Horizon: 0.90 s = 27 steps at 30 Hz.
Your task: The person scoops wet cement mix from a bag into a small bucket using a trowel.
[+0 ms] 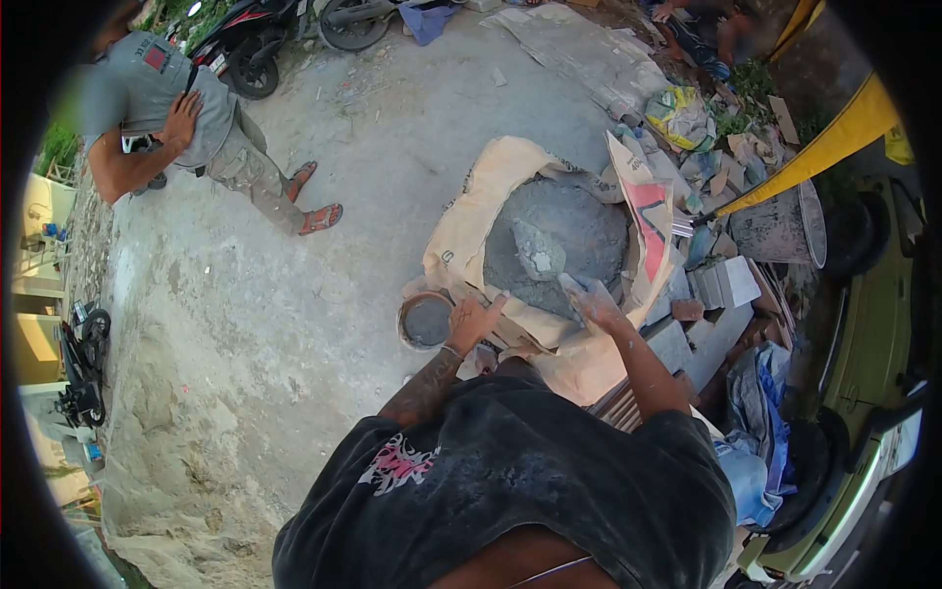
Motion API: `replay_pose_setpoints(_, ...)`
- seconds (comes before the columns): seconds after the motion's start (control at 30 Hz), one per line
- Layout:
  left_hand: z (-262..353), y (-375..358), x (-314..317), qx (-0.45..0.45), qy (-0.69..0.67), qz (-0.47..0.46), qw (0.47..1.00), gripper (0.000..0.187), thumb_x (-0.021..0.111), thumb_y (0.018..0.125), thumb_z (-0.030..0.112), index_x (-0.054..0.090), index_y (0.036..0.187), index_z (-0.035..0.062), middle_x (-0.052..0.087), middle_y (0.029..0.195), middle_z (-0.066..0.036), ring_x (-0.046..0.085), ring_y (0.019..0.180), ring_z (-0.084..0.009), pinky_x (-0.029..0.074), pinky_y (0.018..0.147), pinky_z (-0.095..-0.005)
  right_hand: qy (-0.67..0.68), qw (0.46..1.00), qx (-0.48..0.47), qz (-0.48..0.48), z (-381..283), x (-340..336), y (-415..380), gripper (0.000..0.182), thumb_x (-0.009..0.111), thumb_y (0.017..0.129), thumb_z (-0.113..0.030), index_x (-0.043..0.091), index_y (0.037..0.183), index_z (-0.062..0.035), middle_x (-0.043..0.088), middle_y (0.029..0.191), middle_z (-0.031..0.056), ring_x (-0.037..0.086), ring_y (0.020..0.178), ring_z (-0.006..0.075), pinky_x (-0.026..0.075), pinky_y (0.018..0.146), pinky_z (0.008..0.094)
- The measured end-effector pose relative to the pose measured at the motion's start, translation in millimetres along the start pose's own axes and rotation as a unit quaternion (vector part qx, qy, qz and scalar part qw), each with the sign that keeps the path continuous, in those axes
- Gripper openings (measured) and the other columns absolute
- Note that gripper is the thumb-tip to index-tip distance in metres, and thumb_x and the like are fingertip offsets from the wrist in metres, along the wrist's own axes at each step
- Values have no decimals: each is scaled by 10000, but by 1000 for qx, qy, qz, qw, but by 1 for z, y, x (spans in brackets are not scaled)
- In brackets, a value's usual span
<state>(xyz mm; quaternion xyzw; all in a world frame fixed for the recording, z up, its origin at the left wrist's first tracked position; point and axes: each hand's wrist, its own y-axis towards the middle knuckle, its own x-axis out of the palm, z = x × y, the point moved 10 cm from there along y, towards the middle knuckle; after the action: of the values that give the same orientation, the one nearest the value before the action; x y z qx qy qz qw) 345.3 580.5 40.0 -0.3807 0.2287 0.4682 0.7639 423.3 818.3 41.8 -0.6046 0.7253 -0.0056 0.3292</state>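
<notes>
A torn-open brown paper sack [459,224] stands in front of me, its sides folded down around grey cement powder [589,231]. My right hand [595,302], dusted grey, is closed on a trowel [538,251]. The trowel's blade lies over the powder with grey material on it; its handle is mostly hidden by the hand. At the near left edge of the sack, my left hand [473,322] is closed, with its fingers on the paper rim. Just left of that hand sits a round bucket [402,324] holding grey wet-looking mix.
Broken tiles [726,285] and rubble lie on the right, beside a large tipped bucket [785,228]. A yellow strip [824,147] slants above them. A green vehicle [868,324] stands far right. Another person [196,118] stands at upper left, near motorcycles [253,49].
</notes>
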Motion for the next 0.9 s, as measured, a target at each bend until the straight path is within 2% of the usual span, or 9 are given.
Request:
replay_pose_setpoints(0.13, -82, 12, 38, 86, -22, -16, 996, 683, 490, 761, 564, 604, 798, -109, 595, 800, -284, 560, 895, -405, 402, 811, -439, -11, 1000, -9, 0, -11, -6, -12, 460, 512, 831, -385, 563, 1040, 22, 594, 789, 144, 538, 742, 178, 431, 709, 339)
replay_pose_setpoints(0.2, -100, -12, -2, -44, -132, -46, 989, 624, 480, 781, 535, 619, 829, -72, 600, 812, -273, 561, 886, -404, 411, 795, -436, 10, 999, -33, 0, -20, -7, -17, 448, 511, 835, -360, 557, 1031, 40, 594, 796, 139, 528, 749, 173, 427, 715, 336)
replay_pose_setpoints(0.27, -200, -11, 15, -114, -118, -32, 986, 552, 480, 797, 492, 629, 816, -39, 605, 812, -257, 562, 866, -406, 419, 776, -437, 1, 1000, -23, 3, -20, -8, -20, 437, 512, 835, -350, 557, 1025, 41, 593, 799, 135, 522, 745, 170, 426, 714, 333)
replay_pose_setpoints(0.33, -283, -28, 14, -103, -60, -3, 993, 473, 505, 787, 423, 625, 779, -34, 601, 835, -256, 562, 855, -414, 424, 771, -454, -7, 1000, -13, 5, -22, -8, -24, 426, 514, 834, -339, 557, 1020, 42, 593, 803, 131, 515, 742, 168, 425, 713, 330)
replay_pose_setpoints(0.37, -354, -43, 21, -231, -48, 4, 972, 471, 489, 786, 417, 631, 787, -32, 599, 877, -253, 555, 893, -404, 430, 781, -453, -3, 1000, -17, 1, -28, -8, -28, 414, 511, 836, -330, 559, 1010, 44, 591, 800, 134, 510, 739, 168, 423, 714, 325)
replay_pose_setpoints(0.47, -493, -105, 36, -397, -95, 16, 913, 533, 415, 800, 443, 630, 779, -44, 626, 792, -211, 601, 807, -352, 449, 779, -415, -1, 1000, -16, -5, -56, -10, -42, 399, 507, 838, -310, 559, 1005, 48, 589, 801, 131, 506, 740, 165, 420, 719, 315)
replay_pose_setpoints(0.6, -520, -146, 25, -349, -101, 70, 929, 503, 419, 800, 411, 599, 715, -51, 615, 621, -154, 619, 586, -270, 495, 607, -379, 5, 1000, 2, -17, -85, -6, -61, 394, 508, 838, -291, 557, 1019, 56, 594, 803, 108, 511, 734, 152, 424, 711, 304)
replay_pose_setpoints(0.67, -498, -175, 15, -415, -217, 110, 877, 424, 485, 789, 375, 595, 718, -29, 609, 632, -117, 599, 522, -214, 490, 509, -348, -15, 999, -19, -23, -106, -3, -68, 393, 509, 838, -287, 556, 1026, 54, 595, 801, 102, 512, 723, 149, 427, 701, 300)
replay_pose_setpoints(0.9, -442, -197, 32, -411, -357, 132, 828, 377, 563, 789, 338, 592, 844, -34, 611, 704, -84, 588, 561, -162, 454, 464, -295, -55, 992, -57, -103, -171, 55, -87, 386, 500, 851, -267, 545, 1085, 37, 595, 810, 93, 508, 701, 132, 438, 661, 280)
